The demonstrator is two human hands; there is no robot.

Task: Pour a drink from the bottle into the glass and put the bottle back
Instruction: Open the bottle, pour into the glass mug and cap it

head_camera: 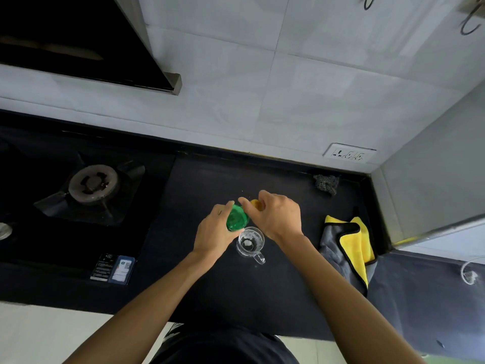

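Note:
A green plastic bottle is held over the black counter, just behind and left of a clear glass mug whose handle points toward me. My left hand wraps around the bottle's body. My right hand is at the bottle's top, fingers pinched on a yellow cap. The bottle's neck is hidden by my fingers, so I cannot tell if the cap is on or off. The mug looks empty.
A gas burner sits on the hob at the left, with a small card at its front edge. A yellow-and-grey cloth lies at the right and a steel scrubber in the back corner. A wall socket is behind.

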